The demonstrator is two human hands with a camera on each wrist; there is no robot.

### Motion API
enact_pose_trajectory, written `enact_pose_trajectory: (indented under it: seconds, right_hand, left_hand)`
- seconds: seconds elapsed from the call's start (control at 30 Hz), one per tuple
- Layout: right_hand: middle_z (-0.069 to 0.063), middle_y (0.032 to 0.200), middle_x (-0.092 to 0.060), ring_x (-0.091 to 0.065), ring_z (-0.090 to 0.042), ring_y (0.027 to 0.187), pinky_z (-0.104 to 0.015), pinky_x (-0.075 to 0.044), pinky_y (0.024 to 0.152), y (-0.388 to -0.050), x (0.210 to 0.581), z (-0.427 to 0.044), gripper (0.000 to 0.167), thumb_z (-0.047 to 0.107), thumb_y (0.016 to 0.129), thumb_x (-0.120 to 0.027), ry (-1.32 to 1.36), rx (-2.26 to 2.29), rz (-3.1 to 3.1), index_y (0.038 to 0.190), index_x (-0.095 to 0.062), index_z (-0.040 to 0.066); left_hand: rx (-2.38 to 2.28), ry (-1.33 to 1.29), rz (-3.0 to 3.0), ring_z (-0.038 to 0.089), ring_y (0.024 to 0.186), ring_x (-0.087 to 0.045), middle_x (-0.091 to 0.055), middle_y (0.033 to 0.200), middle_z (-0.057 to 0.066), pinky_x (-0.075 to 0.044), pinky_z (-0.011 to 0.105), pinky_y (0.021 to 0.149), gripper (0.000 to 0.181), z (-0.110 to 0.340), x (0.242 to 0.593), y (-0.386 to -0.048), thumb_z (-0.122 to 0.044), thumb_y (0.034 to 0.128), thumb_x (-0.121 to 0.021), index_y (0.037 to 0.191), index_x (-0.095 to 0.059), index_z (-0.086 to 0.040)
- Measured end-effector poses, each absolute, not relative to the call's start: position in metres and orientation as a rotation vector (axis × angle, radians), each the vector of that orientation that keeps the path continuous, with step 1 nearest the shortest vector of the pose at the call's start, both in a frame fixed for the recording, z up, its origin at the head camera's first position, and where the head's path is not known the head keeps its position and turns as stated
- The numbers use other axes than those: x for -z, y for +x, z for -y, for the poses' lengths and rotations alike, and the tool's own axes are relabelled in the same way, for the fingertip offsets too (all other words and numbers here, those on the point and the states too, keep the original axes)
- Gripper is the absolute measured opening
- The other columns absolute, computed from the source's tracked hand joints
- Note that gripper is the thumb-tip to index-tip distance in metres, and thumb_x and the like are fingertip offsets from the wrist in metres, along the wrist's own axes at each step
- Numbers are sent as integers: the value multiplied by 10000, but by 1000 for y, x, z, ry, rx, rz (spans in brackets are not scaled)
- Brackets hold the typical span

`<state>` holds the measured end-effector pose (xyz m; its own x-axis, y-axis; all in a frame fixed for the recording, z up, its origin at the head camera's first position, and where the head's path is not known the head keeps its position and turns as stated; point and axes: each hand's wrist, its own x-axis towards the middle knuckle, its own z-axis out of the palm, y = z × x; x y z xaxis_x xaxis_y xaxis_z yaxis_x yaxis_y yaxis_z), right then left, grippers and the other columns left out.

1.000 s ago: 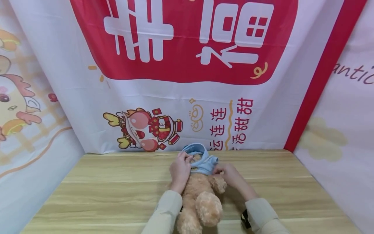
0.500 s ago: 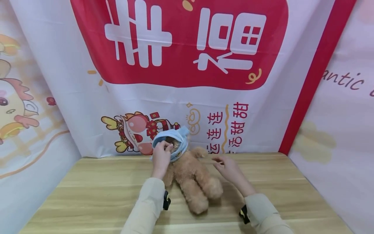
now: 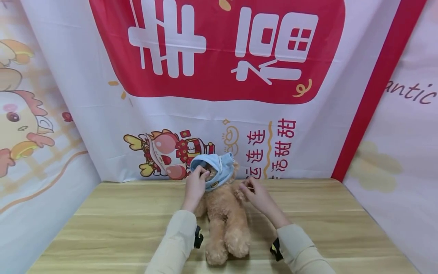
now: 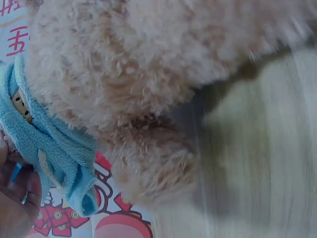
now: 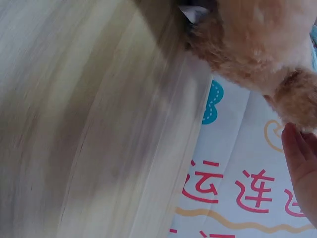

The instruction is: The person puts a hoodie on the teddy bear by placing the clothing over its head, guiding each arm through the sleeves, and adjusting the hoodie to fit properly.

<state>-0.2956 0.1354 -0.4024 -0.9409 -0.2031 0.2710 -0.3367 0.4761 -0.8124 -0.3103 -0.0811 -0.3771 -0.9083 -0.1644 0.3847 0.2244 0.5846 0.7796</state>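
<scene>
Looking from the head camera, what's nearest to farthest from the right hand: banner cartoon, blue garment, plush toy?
1. Plush toy: just left of the right hand.
2. Blue garment: farther left, on the toy.
3. Banner cartoon: farthest left.

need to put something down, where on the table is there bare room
Two patches of the tabletop are bare: from the left sleeve out to the left wall cloth, and from the right sleeve out to the right wall cloth. Crowded: the middle, taken up by the plush toy, its blue garment, the left hand and the right hand.
</scene>
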Motion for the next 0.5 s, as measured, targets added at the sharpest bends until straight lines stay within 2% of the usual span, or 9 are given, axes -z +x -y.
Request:
enact_pose_trajectory:
  seconds: [0.07,0.13,0.17,0.27,0.37,0.4,0.5]
  right_hand:
    - [-183,1128,-628,-638,-269,989,-333,-550,839,-298,403,-135,179,150,955,-560,488,-1444,2561,1071,-554,13]
    - [-195,1221,-605,-644,-263,905,-286,-548,710,-300,404,-135,249,72,935,-545,529,-1389,2528,1176,-575,15]
    - [-199,1259,-591,-642,-275,920,-280,-535,668,-301,404,-135,302,32,923,-535,563,-1357,2509,1222,-577,20]
    - [-210,1373,-521,-611,-369,1066,-342,-567,756,-303,406,-137,355,-52,897,-531,693,-1228,2434,1242,-599,2]
    - [-223,1395,-496,-507,-408,1246,-402,-556,845,-304,409,-137,339,-75,873,-576,757,-1163,2402,1203,-622,-12]
    - [-230,1394,-493,-519,-411,1228,-401,-552,859,-305,409,-137,334,-72,861,-597,760,-1168,2401,1189,-627,-17]
    - [-215,1306,-564,-615,-350,1052,-334,-561,773,-306,410,-138,327,-72,825,-642,719,-1161,2438,1146,-638,-7]
  left_hand:
    - [1251,-43,2418,261,736,-558,-653,805,144,-417,339,651,121,79,378,-311,-174,946,-573,893,-604,-70]
    - [1242,-58,2435,253,718,-540,-635,785,137,-405,332,636,117,77,378,-311,-177,949,-568,900,-597,-75]
    - [1239,-67,2444,247,710,-533,-624,773,131,-400,328,629,116,76,379,-311,-180,949,-567,901,-594,-78]
    - [1231,-113,2475,232,706,-511,-591,758,120,-394,316,629,114,74,380,-311,-173,945,-570,891,-586,-74]
    - [1238,-162,2492,215,715,-503,-592,774,116,-400,307,640,118,72,383,-310,-163,938,-578,871,-586,-66]
    - [1232,-181,2495,209,718,-503,-600,784,114,-404,304,644,118,72,383,-310,-160,936,-581,863,-587,-67]
    - [1236,-252,2511,197,706,-492,-604,776,107,-401,296,643,124,72,386,-311,-157,939,-574,850,-578,-71]
